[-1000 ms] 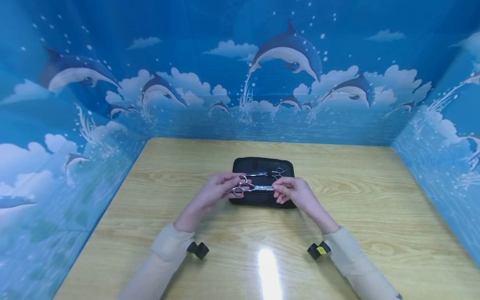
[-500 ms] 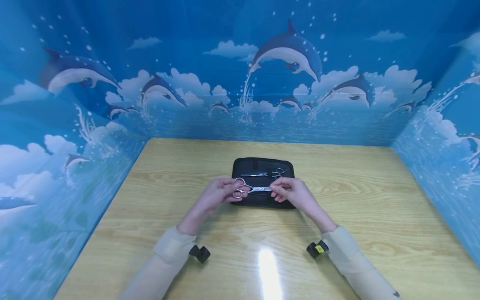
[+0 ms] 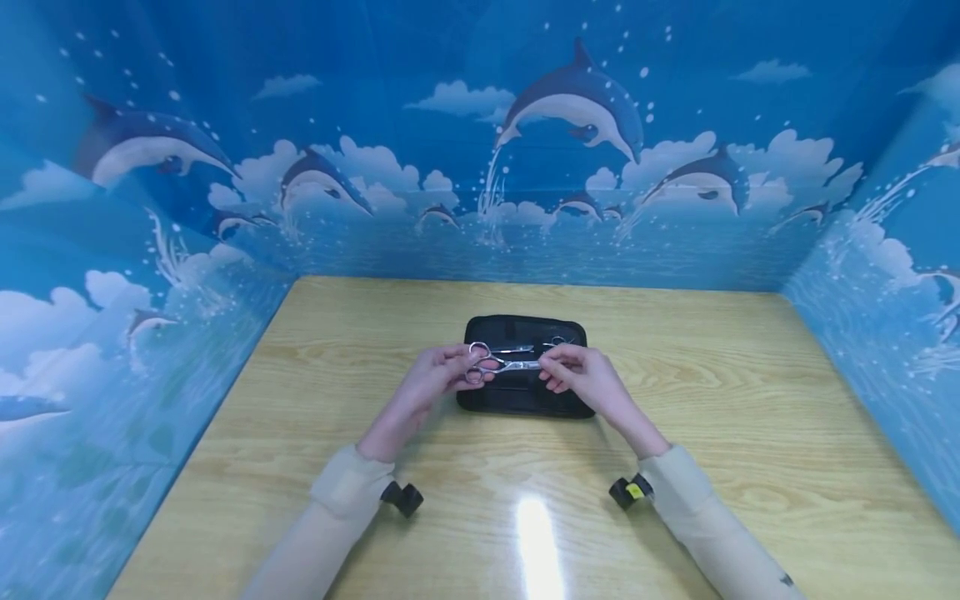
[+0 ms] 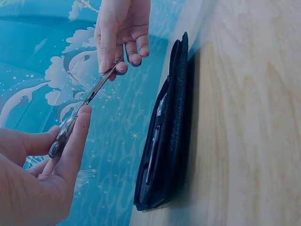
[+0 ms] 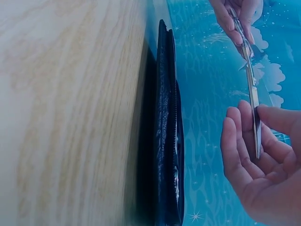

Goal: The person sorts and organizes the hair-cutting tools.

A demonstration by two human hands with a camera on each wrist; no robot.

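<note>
- Left hand: at nine o'clock of the silver scissors, pinching them by the ring end between thumb and fingers.
- Right hand: at three o'clock, its thumb and fingertips pinching the blade end, so the two hands sit close together with the blades bridging the gap.
- The scissors lie level across the head view, from nine to three o'clock, over the black case; both wrist views show them raised apart from it.
- The case rests on the wooden table, nearer the twelve o'clock edge than the six; a zip follows its rim.
- Another pair of scissors lies in the case, just toward twelve o'clock of the held pair, partly hidden by the right hand.
- From the case, tabletop reaches far toward three o'clock and nine o'clock, more narrowly toward twelve.
- The dolphin backdrop meets the table's far edge at twelve o'clock and walls its sides, at eight to ten and at two to four.
- Toward six o'clock, wood shows between the two sleeved forearms, with a bright reflection on it.
</note>
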